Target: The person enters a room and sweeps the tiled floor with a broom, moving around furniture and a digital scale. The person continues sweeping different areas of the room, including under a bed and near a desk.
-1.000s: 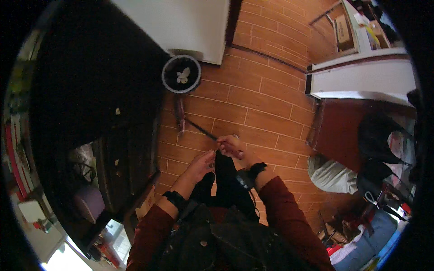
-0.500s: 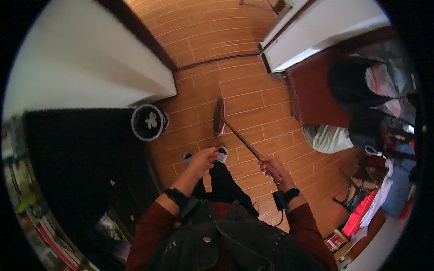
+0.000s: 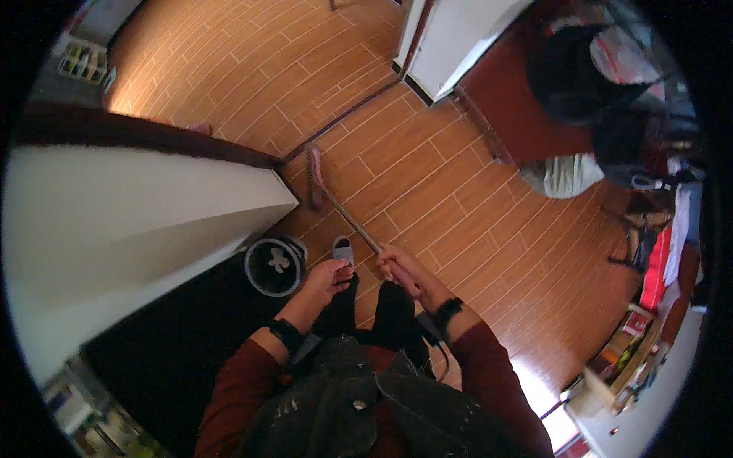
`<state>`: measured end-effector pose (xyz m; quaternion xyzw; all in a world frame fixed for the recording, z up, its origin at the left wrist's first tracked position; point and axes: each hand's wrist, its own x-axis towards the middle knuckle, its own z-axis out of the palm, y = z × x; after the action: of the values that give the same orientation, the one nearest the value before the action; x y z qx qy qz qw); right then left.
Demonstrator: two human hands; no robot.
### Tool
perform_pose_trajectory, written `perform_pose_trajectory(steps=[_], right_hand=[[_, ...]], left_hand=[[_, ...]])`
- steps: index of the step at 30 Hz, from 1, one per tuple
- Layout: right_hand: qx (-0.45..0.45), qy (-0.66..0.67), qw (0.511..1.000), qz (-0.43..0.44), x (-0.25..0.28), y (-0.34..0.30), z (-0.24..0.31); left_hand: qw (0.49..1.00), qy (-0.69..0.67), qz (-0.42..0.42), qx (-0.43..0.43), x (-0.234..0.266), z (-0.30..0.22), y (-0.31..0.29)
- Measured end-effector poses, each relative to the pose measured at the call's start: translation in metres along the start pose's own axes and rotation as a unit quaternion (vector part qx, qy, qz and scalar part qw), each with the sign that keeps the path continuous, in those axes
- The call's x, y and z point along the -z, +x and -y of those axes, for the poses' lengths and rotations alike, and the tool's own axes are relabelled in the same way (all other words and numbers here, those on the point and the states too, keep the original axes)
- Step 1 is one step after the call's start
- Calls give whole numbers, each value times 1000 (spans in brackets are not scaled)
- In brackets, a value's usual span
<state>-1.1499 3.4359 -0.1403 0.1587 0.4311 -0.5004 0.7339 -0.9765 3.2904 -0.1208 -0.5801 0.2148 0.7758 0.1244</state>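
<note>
My right hand (image 3: 398, 269) is wrapped round the handle of a broom (image 3: 353, 221), close to its pinkish grip end. The handle slants away to the far left, and its pink head with dark bristles rests on the floor beside the corner of the white wall. Nothing is in my left hand (image 3: 330, 278); its fingers are loosely bent and a little apart, over my legs and left of the handle. Near that hand, against a black surface, stands a round bin (image 3: 253, 282) with a dark liner and a pale item in it.
Brown wood-look floor tiles (image 3: 427, 191) run through a doorway, crossed by a dark threshold strip (image 3: 343, 120). A white wall end (image 3: 191, 198) juts in at left. A dark red cabinet (image 3: 527, 107) and pale sack (image 3: 565, 177) stand at right. A wooden box (image 3: 622, 366) lies at lower right.
My view and body have turned to the left. The broom head now lies farther off, near the wall corner and threshold. My right hand has come closer to my left hand.
</note>
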Motion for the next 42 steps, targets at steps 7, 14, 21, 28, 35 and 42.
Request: perform_pose_trajectory(steps=[7,14,21,28,35,42], right_hand=[[92,165,978,-94,12,-13,-4],[182,257,911,-268,94,-158,-124],[208,436,834,-266,169,-200,-229],[239,388,859,-234,136,-211,-203],[184,286,924,-176,104,-142,-59],[232,161,959,-40,140,21,111]], left_hand=[[996,92,-4,22,16,-16,13],[981,174,61,62,-30,3,20],[964,239,100,66,-62,8,22],[962,241,110,70,-73,3,25],[975,209,35,59,-69,-12,42],[987,155,-39,28,-50,-18,53]])
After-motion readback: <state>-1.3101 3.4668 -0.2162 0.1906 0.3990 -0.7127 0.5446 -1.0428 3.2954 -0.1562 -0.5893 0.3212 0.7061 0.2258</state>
